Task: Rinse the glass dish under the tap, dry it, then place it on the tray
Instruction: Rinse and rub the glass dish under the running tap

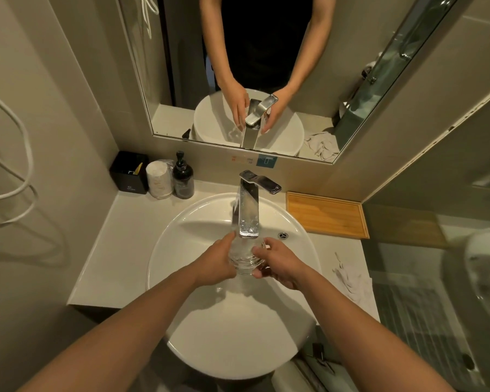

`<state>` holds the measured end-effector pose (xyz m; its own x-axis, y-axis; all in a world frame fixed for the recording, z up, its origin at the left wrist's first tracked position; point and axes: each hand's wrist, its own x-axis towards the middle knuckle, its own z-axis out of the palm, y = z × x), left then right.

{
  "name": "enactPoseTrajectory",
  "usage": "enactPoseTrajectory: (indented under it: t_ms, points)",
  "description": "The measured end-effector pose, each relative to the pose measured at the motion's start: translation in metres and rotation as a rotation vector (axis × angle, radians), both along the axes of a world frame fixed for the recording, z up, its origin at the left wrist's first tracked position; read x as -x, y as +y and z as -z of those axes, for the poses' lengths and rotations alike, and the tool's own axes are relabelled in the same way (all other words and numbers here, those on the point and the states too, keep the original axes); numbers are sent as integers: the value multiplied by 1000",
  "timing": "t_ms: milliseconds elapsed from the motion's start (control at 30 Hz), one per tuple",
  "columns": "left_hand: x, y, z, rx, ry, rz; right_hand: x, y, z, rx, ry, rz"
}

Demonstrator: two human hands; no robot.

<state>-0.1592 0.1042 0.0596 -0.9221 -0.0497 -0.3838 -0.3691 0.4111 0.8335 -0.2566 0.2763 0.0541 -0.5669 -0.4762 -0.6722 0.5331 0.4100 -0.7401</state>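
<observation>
While both hands' grip clasps it, clear ribbed glass dish (pixel 242 257), under tap (pixel 249 210).

Beige tiled walls (pixel 68 114) are enclosing a pale counter (pixel 119 250); a framed mirror (pixel 266 66) is hanging above; a glass shower partition (pixel 436 250) is standing right; warm light is falling.

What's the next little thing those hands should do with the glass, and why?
Probably turn the glass dish under the tap so water reaches all sides. Both the left hand and right hand hold it over the sink, so rinsing seems unfinished; the cloth and tray wait unused.
</observation>
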Motion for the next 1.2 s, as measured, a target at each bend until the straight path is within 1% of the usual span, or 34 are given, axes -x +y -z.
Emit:
enactPoseTrajectory:
  t_ms: [133, 200, 367, 467, 600, 700, 767, 833, 867, 933, 1000, 1100, 1200]
  points:
    - [3, -3, -4, -168, -60, -124, -5, 4, 4, 20, 93, -34]
    - [4, -3, -4, -205, -60, -162, -6, 6, 5, 18, 138, -68]
    - [1, -5, 4, -122, -14, -166, -7, 7, 6, 3, 204, -112]
    - [2, -4, 7, -110, -31, -185, -8, 7, 8, 22, 246, -141]
    - [3, -10, 7, -90, -57, -143, -10, 7, 7, 69, 306, -177]
    - [2, -10, 8, -142, -54, -161, -11, 8, 11, 96, 273, -178]
    - [1, -9, 11, -159, -48, -175, -11, 8, 13, 67, 192, -189]
    - [1, -9, 11, -154, -70, -144, -11, 9, 14, 59, 114, -205]
    - [2, -11, 10, -141, -83, -102, -9, 9, 13, 57, 113, -225]
    - [6, -13, 8, -54, -84, 16, -4, 7, 11, 35, 175, -291]
    - [9, -14, 6, 10, -76, 38, -1, 4, 8, 7, 253, -322]
    - [9, -11, 10, -51, -80, -65, -2, 3, 11, 8, 302, -285]
    - [5, -8, 12, -141, -125, -108, -6, 6, 15, 17, 258, -269]
